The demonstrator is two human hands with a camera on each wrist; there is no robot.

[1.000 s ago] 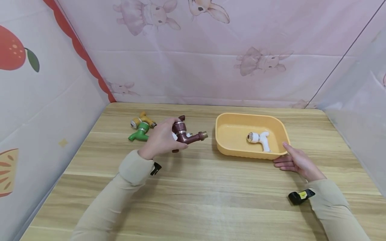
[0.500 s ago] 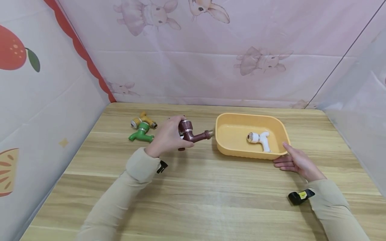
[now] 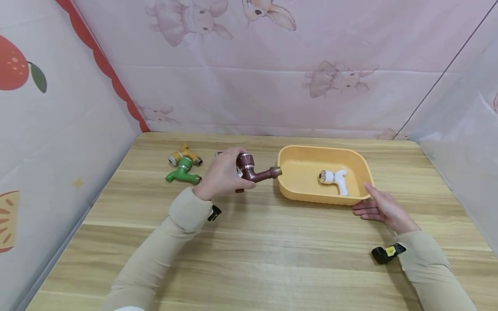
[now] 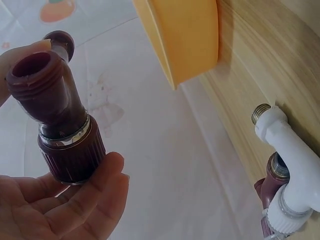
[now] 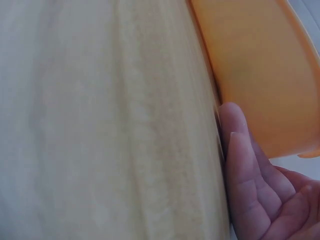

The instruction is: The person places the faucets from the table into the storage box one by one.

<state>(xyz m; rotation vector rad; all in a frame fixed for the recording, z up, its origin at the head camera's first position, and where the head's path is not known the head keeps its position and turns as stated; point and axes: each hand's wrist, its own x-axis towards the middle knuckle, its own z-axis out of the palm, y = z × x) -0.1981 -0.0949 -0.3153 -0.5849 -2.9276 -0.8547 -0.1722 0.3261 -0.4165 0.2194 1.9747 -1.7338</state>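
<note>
My left hand (image 3: 221, 175) holds a maroon water tap (image 3: 258, 175) above the table by its ribbed knob and body. Its brass threaded end points right and overlaps the left rim of a yellow basin (image 3: 311, 197) in the head view. A white tap (image 3: 339, 180) lies inside the basin. At the basin's front right corner, my right hand (image 3: 387, 211) grips it, thumb on the rim and fingers low against the outer wall. The left wrist view shows another white tap (image 4: 295, 155) and a second maroon tap (image 4: 272, 180) on the table, mostly hidden by my left hand in the head view.
A green tap (image 3: 183, 172) and an orange tap (image 3: 189, 154) lie close together at the back left of the wooden table (image 3: 272, 255). Printed cloth walls (image 3: 249, 99) stand behind and on both sides.
My left hand has carried the maroon tap rightward, up to the basin's left side, uncovering more of the green tap. The right hand and basin have stayed put.
</note>
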